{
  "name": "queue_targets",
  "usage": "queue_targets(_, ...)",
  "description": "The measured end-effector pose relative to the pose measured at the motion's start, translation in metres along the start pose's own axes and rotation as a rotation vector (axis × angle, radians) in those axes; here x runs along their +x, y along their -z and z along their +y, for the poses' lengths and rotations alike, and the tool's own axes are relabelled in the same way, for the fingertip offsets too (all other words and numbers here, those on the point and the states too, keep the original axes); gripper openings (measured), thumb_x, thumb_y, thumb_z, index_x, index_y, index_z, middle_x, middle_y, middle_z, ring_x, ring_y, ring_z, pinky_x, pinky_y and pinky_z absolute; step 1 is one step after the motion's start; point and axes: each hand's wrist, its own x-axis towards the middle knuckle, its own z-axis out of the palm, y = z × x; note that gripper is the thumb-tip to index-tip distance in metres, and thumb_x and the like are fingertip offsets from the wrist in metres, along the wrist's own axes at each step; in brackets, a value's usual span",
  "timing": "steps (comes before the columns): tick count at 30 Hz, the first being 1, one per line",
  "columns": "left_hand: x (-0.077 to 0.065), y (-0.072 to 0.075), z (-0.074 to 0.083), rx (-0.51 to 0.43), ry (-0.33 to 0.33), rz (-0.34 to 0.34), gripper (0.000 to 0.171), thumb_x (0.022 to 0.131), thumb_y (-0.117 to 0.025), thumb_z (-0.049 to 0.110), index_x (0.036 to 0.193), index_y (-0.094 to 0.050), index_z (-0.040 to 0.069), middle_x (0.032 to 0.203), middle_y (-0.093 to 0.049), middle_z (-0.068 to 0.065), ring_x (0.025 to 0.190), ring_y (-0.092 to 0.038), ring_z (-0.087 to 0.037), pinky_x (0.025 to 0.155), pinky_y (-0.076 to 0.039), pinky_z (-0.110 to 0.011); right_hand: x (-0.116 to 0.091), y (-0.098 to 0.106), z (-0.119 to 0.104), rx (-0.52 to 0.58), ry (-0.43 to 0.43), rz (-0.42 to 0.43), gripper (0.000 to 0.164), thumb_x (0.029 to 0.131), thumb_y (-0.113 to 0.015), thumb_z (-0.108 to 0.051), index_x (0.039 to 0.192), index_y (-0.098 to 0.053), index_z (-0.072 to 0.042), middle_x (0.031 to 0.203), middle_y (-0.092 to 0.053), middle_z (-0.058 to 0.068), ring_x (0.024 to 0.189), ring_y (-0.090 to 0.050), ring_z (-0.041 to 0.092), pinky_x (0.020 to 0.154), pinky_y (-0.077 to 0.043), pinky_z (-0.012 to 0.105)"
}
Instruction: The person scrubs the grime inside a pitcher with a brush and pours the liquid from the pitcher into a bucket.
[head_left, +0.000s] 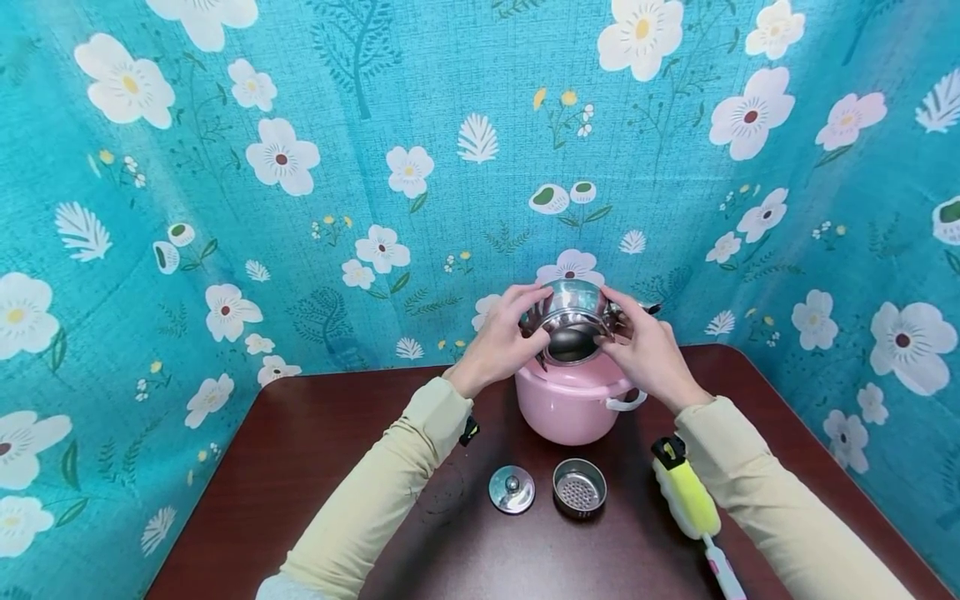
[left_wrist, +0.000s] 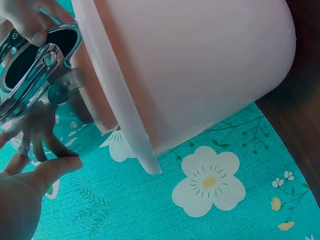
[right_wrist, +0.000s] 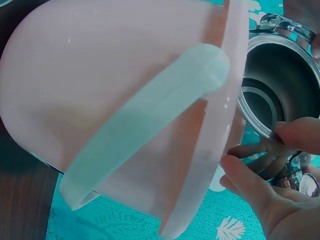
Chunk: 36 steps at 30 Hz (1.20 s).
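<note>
A shiny stainless steel teapot (head_left: 577, 300) is held tilted over the pink bucket (head_left: 566, 412), its round open mouth turned toward me. My left hand (head_left: 504, 340) grips the teapot's left side with thumb and fingers. On the other side my right hand (head_left: 651, 354) grips it, the thumb at the rim, as the right wrist view shows. The teapot's dark inside (right_wrist: 285, 70) is visible there. Metal handle fittings (left_wrist: 37, 82) stand out at the rim in the left wrist view. What lies inside the bucket is hidden.
On the brown table (head_left: 322, 450), in front of the bucket, lie a round metal lid (head_left: 512, 490) with a knob and a perforated strainer cup (head_left: 580, 488). A yellow-and-white sponge brush (head_left: 692, 500) lies by the right forearm. Blue flowered cloth (head_left: 450, 192) hangs behind the table.
</note>
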Motion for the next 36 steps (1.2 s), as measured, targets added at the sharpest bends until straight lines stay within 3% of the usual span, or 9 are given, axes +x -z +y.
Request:
queue_targets(14, -0.0013, -0.0002, -0.0005, 0.004, -0.025, 0.010, 0.057, 0.082, -0.057, 0.008, 0.139, -0.052, 0.009, 0.143, -0.045, -0.007, 0.126, -0.049, -0.019, 0.079, -0.048, -0.031, -0.0010, -0.0030, -0.0021, 0.028, 0.024, 0.031, 0.074, 0.087, -0.067, -0.005, 0.151, -0.034, -0.016, 0.135, -0.051, 0.032, 0.114, -0.059, 0.044, 0.085, -0.052, 0.049)
queue_targets(24, -0.0018, 0.0007, -0.0008, 0.009, -0.055, 0.002, 0.057, 0.082, -0.058, 0.009, 0.139, -0.051, 0.009, 0.143, -0.044, -0.009, 0.127, -0.048, -0.020, 0.081, -0.051, -0.037, -0.0009, -0.0049, 0.0004, 0.024, 0.034, 0.050, 0.076, 0.087, -0.066, -0.006, 0.152, -0.032, -0.024, 0.136, -0.052, 0.030, 0.114, -0.060, 0.041, 0.084, -0.053, 0.049)
queue_targets(36, -0.0045, 0.0014, -0.0033, 0.031, -0.087, -0.002, 0.062, 0.081, -0.064, 0.009, 0.141, -0.048, 0.006, 0.139, -0.045, -0.010, 0.115, -0.052, -0.019, 0.072, -0.050, -0.023, -0.0017, -0.0060, 0.0013, 0.004, 0.058, 0.071, 0.077, 0.086, -0.066, -0.004, 0.152, -0.032, -0.026, 0.140, -0.049, 0.028, 0.115, -0.059, 0.043, 0.084, -0.053, 0.049)
